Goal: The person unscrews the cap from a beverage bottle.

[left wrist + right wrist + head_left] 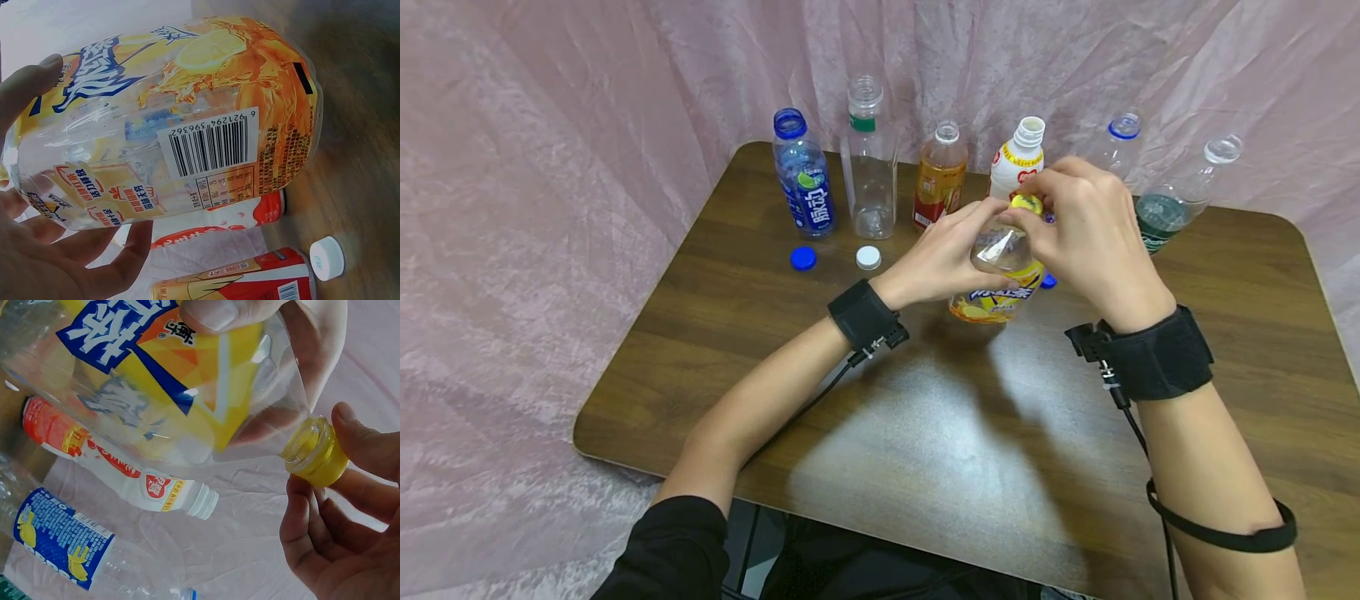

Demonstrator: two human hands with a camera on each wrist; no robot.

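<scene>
My left hand grips a clear plastic drink bottle with a yellow and orange label. The bottle leans, its neck toward my right hand. In the right wrist view, the thumb and fingers of that hand pinch the yellow cap, which sits at the bottle's mouth; whether it is threaded tight I cannot tell. The left wrist view shows the label's barcode, with the left thumb on one side of the bottle and fingers on the other. No liquid shows inside.
Uncapped bottles stand along the table's back: blue-labelled, tall clear, brown-and-red, white, a clear one with a blue ring, green-labelled. Blue and white caps lie in front. A pink curtain hangs behind.
</scene>
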